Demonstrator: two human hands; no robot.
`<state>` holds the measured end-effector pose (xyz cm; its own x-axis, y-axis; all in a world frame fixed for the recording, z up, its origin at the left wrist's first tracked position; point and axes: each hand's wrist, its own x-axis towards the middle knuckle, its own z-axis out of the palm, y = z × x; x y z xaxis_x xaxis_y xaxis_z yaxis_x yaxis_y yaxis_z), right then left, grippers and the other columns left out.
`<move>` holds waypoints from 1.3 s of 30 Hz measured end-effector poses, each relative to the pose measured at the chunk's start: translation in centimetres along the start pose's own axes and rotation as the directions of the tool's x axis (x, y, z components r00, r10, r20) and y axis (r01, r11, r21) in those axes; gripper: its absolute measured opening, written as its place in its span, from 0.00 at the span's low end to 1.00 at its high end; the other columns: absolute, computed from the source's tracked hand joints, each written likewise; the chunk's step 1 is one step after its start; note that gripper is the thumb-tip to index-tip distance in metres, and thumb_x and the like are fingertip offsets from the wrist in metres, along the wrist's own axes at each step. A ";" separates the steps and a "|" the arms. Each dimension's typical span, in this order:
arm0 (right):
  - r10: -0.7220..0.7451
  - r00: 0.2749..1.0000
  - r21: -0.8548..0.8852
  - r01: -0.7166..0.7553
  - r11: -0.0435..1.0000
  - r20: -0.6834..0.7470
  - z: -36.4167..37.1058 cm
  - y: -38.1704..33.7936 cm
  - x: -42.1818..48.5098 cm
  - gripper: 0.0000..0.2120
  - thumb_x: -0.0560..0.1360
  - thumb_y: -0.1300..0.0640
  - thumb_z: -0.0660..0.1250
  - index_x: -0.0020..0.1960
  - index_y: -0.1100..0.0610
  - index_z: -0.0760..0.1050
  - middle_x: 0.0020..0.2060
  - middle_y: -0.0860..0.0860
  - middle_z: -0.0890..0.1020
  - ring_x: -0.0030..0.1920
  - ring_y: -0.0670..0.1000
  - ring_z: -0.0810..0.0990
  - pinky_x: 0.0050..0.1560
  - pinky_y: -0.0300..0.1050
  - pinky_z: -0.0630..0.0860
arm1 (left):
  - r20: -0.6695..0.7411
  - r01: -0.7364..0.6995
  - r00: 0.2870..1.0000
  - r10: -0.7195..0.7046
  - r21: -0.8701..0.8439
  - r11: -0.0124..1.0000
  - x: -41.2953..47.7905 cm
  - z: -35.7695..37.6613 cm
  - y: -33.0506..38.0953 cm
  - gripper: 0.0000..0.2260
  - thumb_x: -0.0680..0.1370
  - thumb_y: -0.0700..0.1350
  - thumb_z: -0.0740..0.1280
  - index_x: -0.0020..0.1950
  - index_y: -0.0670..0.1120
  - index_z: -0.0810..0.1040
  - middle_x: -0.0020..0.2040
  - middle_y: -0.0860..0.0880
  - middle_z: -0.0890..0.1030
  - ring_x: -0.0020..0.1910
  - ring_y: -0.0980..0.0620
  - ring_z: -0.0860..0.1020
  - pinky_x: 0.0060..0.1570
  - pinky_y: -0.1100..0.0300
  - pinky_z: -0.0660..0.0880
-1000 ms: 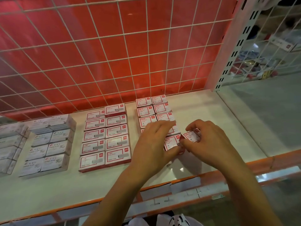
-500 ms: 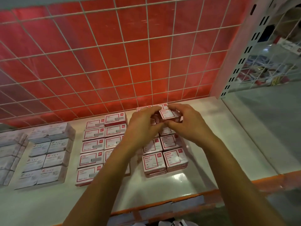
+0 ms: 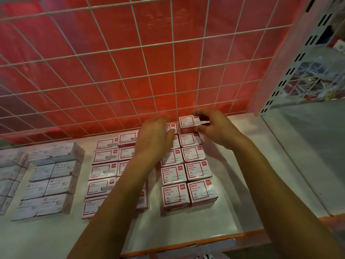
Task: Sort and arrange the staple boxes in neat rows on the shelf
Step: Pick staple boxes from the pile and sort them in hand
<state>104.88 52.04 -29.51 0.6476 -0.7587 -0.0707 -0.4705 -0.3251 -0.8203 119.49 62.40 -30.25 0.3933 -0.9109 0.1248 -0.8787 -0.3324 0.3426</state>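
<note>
pinching a square red-edged cardboard box [image 3: 188,121], right hand [image 3: 218,129]; left hand [image 3: 155,139] flat, fingers straight.

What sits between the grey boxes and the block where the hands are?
Head view: two columns of wider red-and-white boxes, partly hidden by the left forearm.

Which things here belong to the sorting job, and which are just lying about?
Job: box pinched in the right hand at the back of the right-hand rows; left hand, open, beside it; middle rows; shelf.
Lying about: grey boxes at left, untouched; wire grid; goods in the next bay.
</note>
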 end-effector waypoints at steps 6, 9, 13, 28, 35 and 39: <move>0.000 0.998 0.058 -0.004 0.998 0.063 0.5 0.3 0.2 0.20 0.74 0.66 0.67 0.65 0.54 0.71 0.58 0.49 0.78 0.58 0.47 0.75 0.57 0.41 0.73 | 0.020 0.135 0.991 -0.134 -0.033 0.990 -0.2 -0.8 0.8 0.16 0.79 0.48 0.63 0.67 0.49 0.73 0.59 0.46 0.79 0.58 0.44 0.75 0.55 0.54 0.71; -0.001 0.999 0.068 -0.001 0.998 0.034 0.6 0.7 0.3 0.20 0.74 0.65 0.67 0.64 0.54 0.72 0.59 0.49 0.79 0.60 0.48 0.76 0.61 0.45 0.73 | 0.054 0.199 0.979 -0.197 -0.029 0.980 -0.2 -0.9 0.9 0.15 0.79 0.48 0.63 0.65 0.47 0.74 0.57 0.45 0.80 0.57 0.43 0.76 0.54 0.53 0.71; -0.008 0.999 0.090 0.004 0.996 0.039 0.7 0.8 0.1 0.20 0.74 0.65 0.67 0.64 0.53 0.72 0.58 0.48 0.79 0.58 0.46 0.76 0.62 0.44 0.73 | 0.115 0.246 0.965 -0.237 -0.068 0.967 -0.5 -0.8 1.0 0.16 0.79 0.47 0.63 0.66 0.47 0.73 0.58 0.44 0.80 0.58 0.42 0.76 0.55 0.52 0.72; 0.100 0.987 0.588 -0.154 0.794 0.124 3.8 0.3 -2.4 0.14 0.80 0.60 0.56 0.64 0.51 0.69 0.49 0.51 0.83 0.46 0.53 0.84 0.41 0.45 0.82 | 0.348 0.572 0.803 -0.484 -0.678 0.462 -1.4 0.6 0.5 0.27 0.74 0.62 0.56 0.67 0.48 0.72 0.64 0.52 0.75 0.63 0.48 0.73 0.65 0.46 0.69; 0.152 0.974 0.647 -0.224 0.728 0.167 4.4 0.9 -7.0 0.33 0.70 0.30 0.57 0.68 0.48 0.68 0.58 0.49 0.81 0.55 0.51 0.82 0.55 0.53 0.78 | 0.469 0.617 0.775 -0.424 -0.705 0.349 -5.2 4.0 -0.9 0.42 0.57 0.84 0.51 0.65 0.65 0.71 0.66 0.56 0.76 0.66 0.46 0.74 0.63 0.39 0.68; 0.166 0.965 0.706 -0.262 0.657 0.203 5.2 1.0 -10.1 0.29 0.70 0.33 0.54 0.65 0.47 0.72 0.54 0.49 0.83 0.52 0.52 0.83 0.55 0.56 0.78 | 0.508 0.588 0.799 -0.321 -0.772 0.242 -8.7 -0.2 2.4 0.25 0.75 0.71 0.52 0.61 0.61 0.76 0.56 0.54 0.83 0.54 0.48 0.82 0.54 0.45 0.78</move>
<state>100.98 62.29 -32.54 0.6683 -0.6715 -0.3200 -0.0556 0.3840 -0.9217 114.04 69.60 -30.30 0.4595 -0.7454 -0.4830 0.2271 -0.4271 0.8752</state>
